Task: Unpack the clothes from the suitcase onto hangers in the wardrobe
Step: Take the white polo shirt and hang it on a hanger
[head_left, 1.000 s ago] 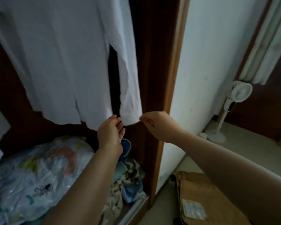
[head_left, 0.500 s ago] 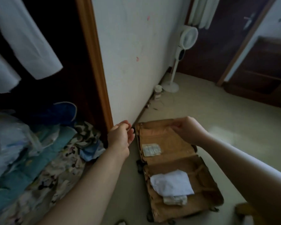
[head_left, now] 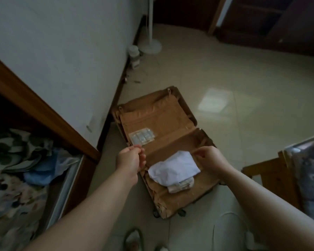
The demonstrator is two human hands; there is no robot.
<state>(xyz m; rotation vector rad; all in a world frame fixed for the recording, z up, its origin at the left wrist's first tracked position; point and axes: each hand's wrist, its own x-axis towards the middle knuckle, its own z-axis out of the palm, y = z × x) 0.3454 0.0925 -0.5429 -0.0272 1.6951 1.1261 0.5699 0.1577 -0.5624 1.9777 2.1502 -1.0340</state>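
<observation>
An open brown suitcase (head_left: 163, 122) lies on the floor beside the wall. Its near half holds a folded white garment (head_left: 172, 169) on top of a smaller cream folded item (head_left: 179, 185). A clear plastic packet (head_left: 141, 137) sits on the lining of the far half. My left hand (head_left: 130, 160) hovers over the suitcase's left edge with its fingers loosely curled and nothing in them. Over the right side, just past the white garment's corner, my right hand (head_left: 210, 160) is also loosely curled and holds nothing. The wardrobe's wooden frame (head_left: 43, 113) is at the left; no hangers show.
Patterned bedding (head_left: 16, 178) fills the wardrobe's bottom. A fan's base (head_left: 150, 46) and a white jar (head_left: 134, 55) stand by the wall beyond the suitcase. A wooden piece of furniture (head_left: 272, 171) with wrapped bedding (head_left: 312, 169) is at the right. A slipper (head_left: 134, 240) lies near my feet.
The view swung from the white shirt hanging in the wardrobe down to the suitcase. Both hands left the shirt's hem and came down over the suitcase.
</observation>
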